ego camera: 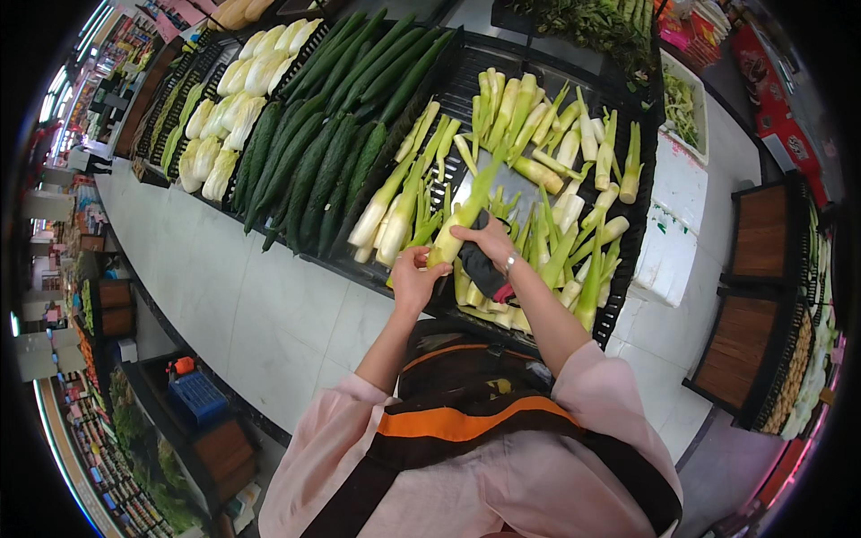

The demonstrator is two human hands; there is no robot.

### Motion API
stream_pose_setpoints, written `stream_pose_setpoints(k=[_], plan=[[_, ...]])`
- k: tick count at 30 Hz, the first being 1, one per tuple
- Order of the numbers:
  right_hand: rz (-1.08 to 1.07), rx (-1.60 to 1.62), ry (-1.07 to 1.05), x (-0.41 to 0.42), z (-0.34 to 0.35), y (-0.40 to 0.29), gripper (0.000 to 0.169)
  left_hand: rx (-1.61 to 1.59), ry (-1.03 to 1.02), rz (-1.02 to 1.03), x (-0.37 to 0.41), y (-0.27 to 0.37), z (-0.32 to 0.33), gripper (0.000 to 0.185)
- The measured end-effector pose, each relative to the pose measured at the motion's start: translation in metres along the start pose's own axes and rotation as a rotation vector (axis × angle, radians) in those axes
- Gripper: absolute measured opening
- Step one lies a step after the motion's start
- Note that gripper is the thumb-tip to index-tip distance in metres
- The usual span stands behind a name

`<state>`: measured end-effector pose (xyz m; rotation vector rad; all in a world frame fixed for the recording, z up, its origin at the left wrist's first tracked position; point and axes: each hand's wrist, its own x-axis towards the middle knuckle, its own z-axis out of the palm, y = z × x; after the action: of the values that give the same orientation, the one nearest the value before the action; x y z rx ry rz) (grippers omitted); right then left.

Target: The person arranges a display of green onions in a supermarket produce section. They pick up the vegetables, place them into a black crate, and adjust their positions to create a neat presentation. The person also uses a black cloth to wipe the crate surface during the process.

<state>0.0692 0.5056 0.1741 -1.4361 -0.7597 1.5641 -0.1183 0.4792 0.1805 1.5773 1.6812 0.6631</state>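
Note:
A pale green water bamboo shoot is held slantwise over the display, its leafy end pointing away from me. My right hand grips its middle, with the thumb on top. Bunched under that palm is a dark cloth item with a pink edge, possibly a glove; how it is held is partly hidden. At the near, thick end, the fingers of my left hand pinch the shoot. More water bamboo shoots lie to the left in a neat row, and a looser pile spreads farther back and right.
Cucumbers fill the black crate section to the left, with napa cabbages beyond them. White foam boxes stand against the stand's right side. Wooden-fronted display stands are at far right. A blue basket sits behind me at left.

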Motion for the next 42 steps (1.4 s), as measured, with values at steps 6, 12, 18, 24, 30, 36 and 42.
stream_pose_setpoints(k=[6,12,18,24,30,36,42], plan=[[-0.251,0.327,0.017,-0.071,-0.035,-0.009,0.05,-0.171,0.059,0.288,-0.027,0.064,-0.012,0.04],[-0.443,0.363,0.154,-0.131,-0.041,-0.02,0.065,-0.015,0.038,0.584,-0.04,0.103,-0.025,0.04],[-0.535,0.385,0.262,-0.158,-0.044,-0.014,0.073,0.009,-0.014,0.769,-0.044,0.122,-0.028,0.039],[-0.584,0.373,0.32,-0.18,-0.046,-0.018,0.074,0.014,-0.072,0.854,-0.049,0.135,-0.026,0.039],[-0.633,0.363,0.365,-0.191,-0.05,-0.014,0.073,0.017,-0.154,0.886,-0.049,0.143,-0.019,0.04],[-0.649,0.323,0.417,-0.2,-0.057,-0.008,0.072,0.028,-0.307,0.907,-0.044,0.151,-0.016,0.039],[-0.671,0.282,0.476,-0.208,-0.057,-0.011,0.073,-0.02,-0.375,0.922,-0.042,0.16,-0.013,0.035]])
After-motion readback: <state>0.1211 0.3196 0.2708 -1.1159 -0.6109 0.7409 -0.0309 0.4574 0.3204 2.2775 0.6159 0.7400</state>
